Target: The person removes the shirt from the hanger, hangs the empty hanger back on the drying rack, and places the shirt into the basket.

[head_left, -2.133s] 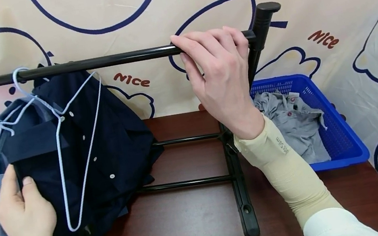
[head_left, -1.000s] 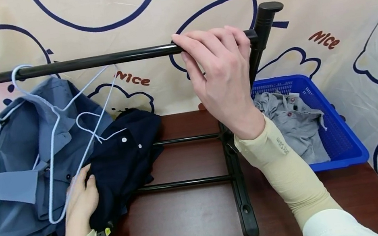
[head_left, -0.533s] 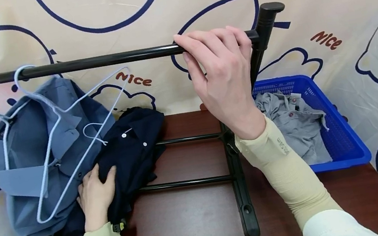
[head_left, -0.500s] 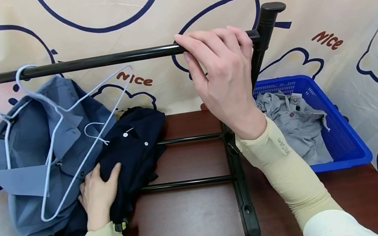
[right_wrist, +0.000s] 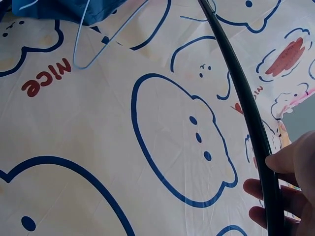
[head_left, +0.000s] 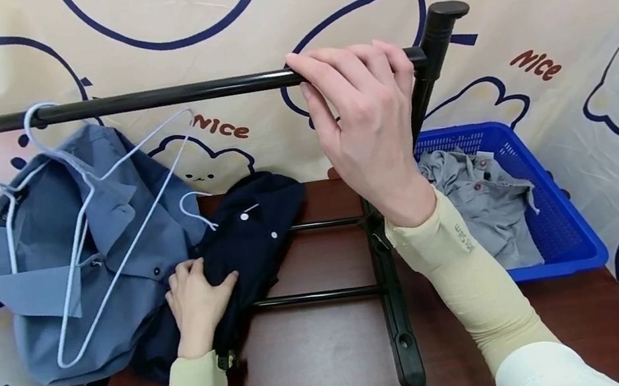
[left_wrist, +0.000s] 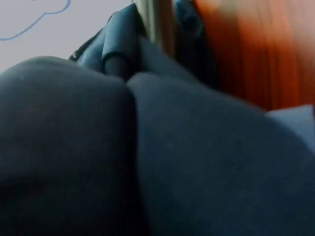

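Note:
My left hand (head_left: 200,303) holds the dark navy shirt (head_left: 254,221), thumb spread over its front and fingertips partly hidden beside the blue-grey shirt. A light blue hook (head_left: 191,207) rises from the navy shirt's collar. The blue-grey shirt (head_left: 118,321) hangs to the left, with a light blue hanger (head_left: 117,272) in front of it. In the left wrist view, blurred dark fabric (left_wrist: 211,152) covers most of the picture and no hand shows. My right hand (head_left: 368,124) grips the black rail (head_left: 181,94) near its right end, thumb and fingers around it (right_wrist: 241,98).
A blue basket (head_left: 575,226) with a grey shirt (head_left: 486,206) stands on the brown table (head_left: 305,367) at the right. The rack's black upright (head_left: 434,47), foot (head_left: 403,339) and lower bar (head_left: 319,296) lie between. A printed curtain (head_left: 233,4) hangs behind.
My left hand left the blue-grey shirt's edge and moved right onto the navy shirt, which has slid right and down from the rail with its hook. The right hand stays put.

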`<state>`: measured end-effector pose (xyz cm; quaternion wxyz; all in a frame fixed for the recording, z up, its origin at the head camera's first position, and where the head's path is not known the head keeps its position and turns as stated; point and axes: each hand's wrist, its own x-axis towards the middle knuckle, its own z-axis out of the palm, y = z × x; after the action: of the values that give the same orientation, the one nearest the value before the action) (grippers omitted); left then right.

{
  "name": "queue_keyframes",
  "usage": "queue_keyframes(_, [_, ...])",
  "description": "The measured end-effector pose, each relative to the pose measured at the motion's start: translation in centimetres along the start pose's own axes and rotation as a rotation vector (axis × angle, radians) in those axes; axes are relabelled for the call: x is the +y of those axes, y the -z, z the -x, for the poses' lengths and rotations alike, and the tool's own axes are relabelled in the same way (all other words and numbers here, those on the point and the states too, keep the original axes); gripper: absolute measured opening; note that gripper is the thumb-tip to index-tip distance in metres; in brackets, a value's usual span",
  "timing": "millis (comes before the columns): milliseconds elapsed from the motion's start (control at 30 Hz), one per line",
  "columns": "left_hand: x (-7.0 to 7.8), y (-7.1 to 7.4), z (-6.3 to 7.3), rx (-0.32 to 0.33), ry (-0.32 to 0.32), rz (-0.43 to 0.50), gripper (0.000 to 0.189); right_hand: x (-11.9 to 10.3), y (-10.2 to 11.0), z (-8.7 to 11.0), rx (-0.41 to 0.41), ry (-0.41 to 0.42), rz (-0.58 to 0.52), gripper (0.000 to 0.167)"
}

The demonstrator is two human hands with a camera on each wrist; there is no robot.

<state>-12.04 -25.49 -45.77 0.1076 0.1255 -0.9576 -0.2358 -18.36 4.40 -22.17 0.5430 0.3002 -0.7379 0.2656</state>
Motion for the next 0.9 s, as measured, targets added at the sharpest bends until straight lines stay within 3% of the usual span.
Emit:
queue_keyframes(133, [1.0,-0.4,-0.4,-0.09,-0.028,0.004,0.076,0.0,0.0,-0.2,0.027,0.003,-0.013,0.025])
queue_keyframes(300, [1.6,-0.4,-1.5,-0.249,0.031,-0.043,0.071,0.1,0.1,-0.3,0.014,-0.002,-0.002,0.026])
queue_keyframes(400, [1.6,-0.5,-2.1,-0.281,0.047,-0.062,0.064,0.2,0.1,-0.2,0.001,-0.006,-0.002,0.027])
queue_keyframes(667, [0.9,-2.0,-2.4,-0.186,0.076,-0.064,0.044,0.1,0.1,0.0,-0.022,-0.001,0.007,0.03])
queue_keyframes(900, [1.1,-1.5,-2.0,-0.121,0.077,0.077,0.041,0.2,0.5,0.1,-0.095,0.003,0.039,0.034])
